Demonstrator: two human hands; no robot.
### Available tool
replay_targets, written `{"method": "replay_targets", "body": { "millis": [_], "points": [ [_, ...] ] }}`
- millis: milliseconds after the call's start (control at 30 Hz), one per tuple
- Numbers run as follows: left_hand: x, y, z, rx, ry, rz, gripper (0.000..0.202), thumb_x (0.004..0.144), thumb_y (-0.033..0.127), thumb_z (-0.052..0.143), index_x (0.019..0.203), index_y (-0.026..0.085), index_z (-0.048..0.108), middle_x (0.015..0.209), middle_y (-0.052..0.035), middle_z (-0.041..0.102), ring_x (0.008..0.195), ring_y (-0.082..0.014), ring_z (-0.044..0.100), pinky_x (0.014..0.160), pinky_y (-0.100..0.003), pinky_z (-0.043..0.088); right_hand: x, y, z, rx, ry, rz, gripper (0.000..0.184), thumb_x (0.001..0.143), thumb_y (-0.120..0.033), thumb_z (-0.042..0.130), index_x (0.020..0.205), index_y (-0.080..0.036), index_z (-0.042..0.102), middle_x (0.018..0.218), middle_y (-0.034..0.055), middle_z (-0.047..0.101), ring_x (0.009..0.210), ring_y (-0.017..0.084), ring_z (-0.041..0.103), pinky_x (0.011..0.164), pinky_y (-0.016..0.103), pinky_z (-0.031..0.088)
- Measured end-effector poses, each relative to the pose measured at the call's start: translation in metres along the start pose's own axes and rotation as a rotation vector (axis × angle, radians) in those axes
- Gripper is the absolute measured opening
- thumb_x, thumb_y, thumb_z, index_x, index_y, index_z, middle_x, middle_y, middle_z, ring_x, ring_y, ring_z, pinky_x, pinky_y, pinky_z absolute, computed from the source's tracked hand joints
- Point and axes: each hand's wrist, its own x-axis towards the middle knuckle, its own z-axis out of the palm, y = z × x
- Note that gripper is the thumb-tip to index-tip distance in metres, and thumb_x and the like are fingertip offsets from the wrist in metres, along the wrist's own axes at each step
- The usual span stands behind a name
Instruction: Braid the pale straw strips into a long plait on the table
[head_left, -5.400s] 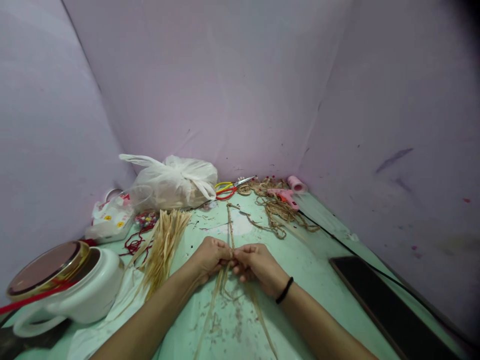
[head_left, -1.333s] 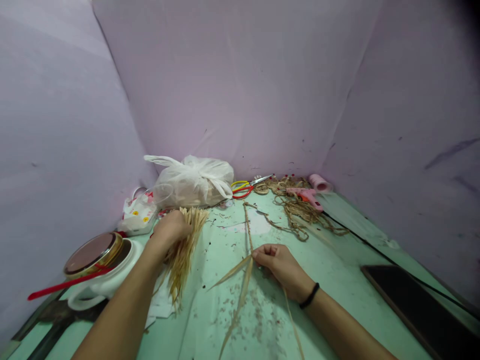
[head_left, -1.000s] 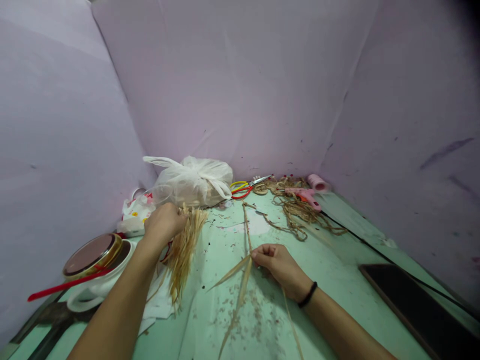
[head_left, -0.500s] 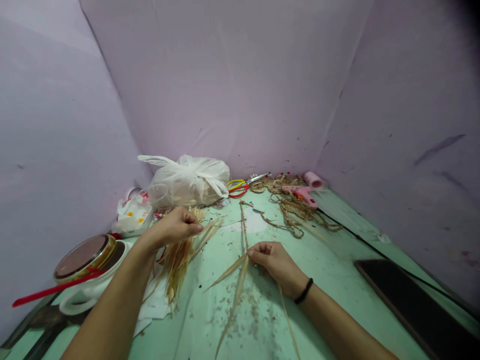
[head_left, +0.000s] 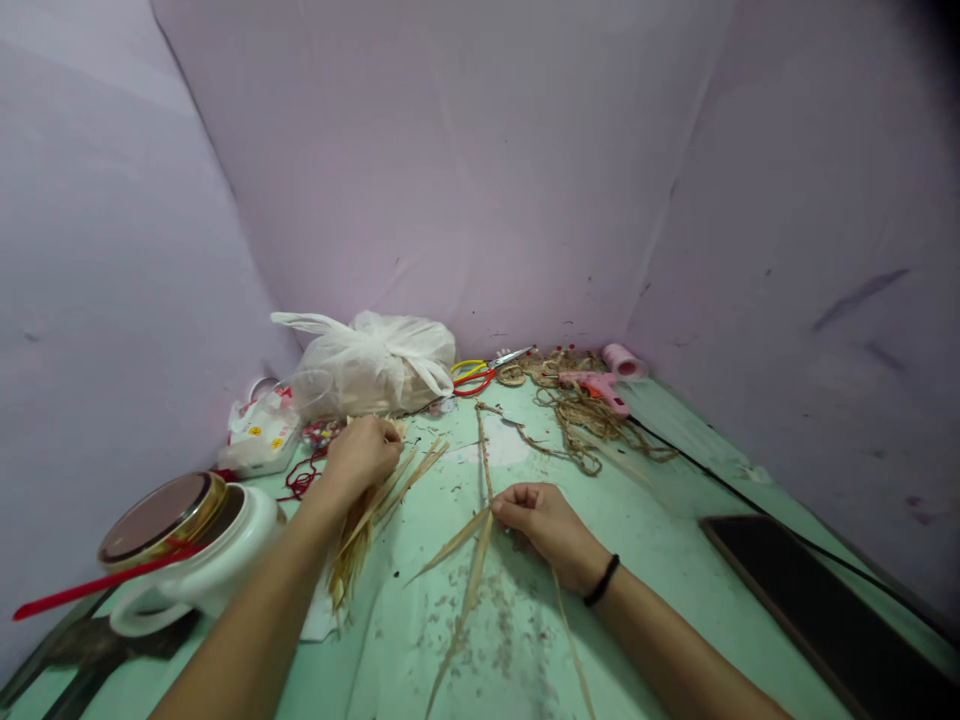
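Observation:
My right hand (head_left: 536, 515) pinches the lower end of a thin braid (head_left: 484, 450) of dried plant fibre. Loose pale strips (head_left: 474, 590) fan out from that pinch toward me, and one strand hangs below the palm. Over the top of a bundle of dried fibre strips (head_left: 352, 560) lies my left hand (head_left: 365, 453), its fingers curled down and closed. What sits between those fingertips is hidden. A few strips (head_left: 412, 482) spread rightward from the bundle.
At the back are a white plastic bag (head_left: 375, 362), scissors (head_left: 480, 375), tangled twine (head_left: 589, 425), a pink glue gun (head_left: 600, 388) and a pink spool (head_left: 624, 362). A white cup (head_left: 251, 530) and hammer (head_left: 97, 645) lie left, a dark phone-like slab (head_left: 810, 610) right.
My left hand has moved back and slightly left, down onto the top of the bundle. The right hand keeps its pinch on the braid.

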Motion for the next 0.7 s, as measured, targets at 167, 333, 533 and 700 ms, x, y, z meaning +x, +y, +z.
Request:
{"method": "replay_targets", "body": {
  "millis": [167, 333, 533, 700],
  "points": [
    [0.006, 0.007, 0.025, 0.138, -0.013, -0.063, 0.021, 0.063, 0.024, 0.05, 0.07, 0.017, 0.068, 0.078, -0.0123, 0.066, 0.073, -0.0211, 0.058, 0.059, -0.024, 0.037, 0.001, 0.001, 0.0, 0.029, -0.01, -0.005, 0.013, 0.061, -0.022, 0.058, 0.055, -0.013, 0.052, 0.042, -0.0059, 0.04, 0.036, 0.003, 0.028, 0.037, 0.019, 0.017],
    [-0.004, 0.016, 0.014, -0.138, -0.079, 0.071, 0.02, 0.06, 0.017, 0.046, 0.063, 0.014, 0.066, 0.062, -0.005, 0.062, 0.06, -0.0148, 0.054, 0.052, -0.021, 0.033, 0.0, 0.0, -0.001, 0.034, -0.006, -0.005, 0.012, 0.06, -0.021, 0.059, 0.055, -0.013, 0.053, 0.044, -0.0046, 0.044, 0.037, 0.003, 0.029, 0.037, 0.019, 0.018],
    [-0.029, 0.049, 0.023, -0.415, -0.332, 0.287, 0.018, 0.057, 0.019, 0.048, 0.06, 0.013, 0.065, 0.055, -0.0012, 0.058, 0.054, -0.0124, 0.05, 0.051, -0.021, 0.034, 0.0, 0.001, -0.003, 0.067, -0.028, -0.009, 0.013, 0.06, -0.024, 0.059, 0.056, -0.013, 0.053, 0.044, -0.0051, 0.044, 0.036, 0.003, 0.029, 0.037, 0.019, 0.019],
    [-0.034, 0.056, 0.035, -0.561, -0.451, 0.287, 0.017, 0.054, 0.019, 0.049, 0.059, 0.011, 0.063, 0.052, 0.0006, 0.053, 0.052, -0.0104, 0.045, 0.051, -0.02, 0.034, 0.0, 0.0, -0.003, 0.052, -0.025, -0.016, 0.014, 0.059, -0.026, 0.059, 0.055, -0.013, 0.053, 0.042, -0.0061, 0.041, 0.036, 0.003, 0.027, 0.038, 0.02, 0.017]
  ]
}}
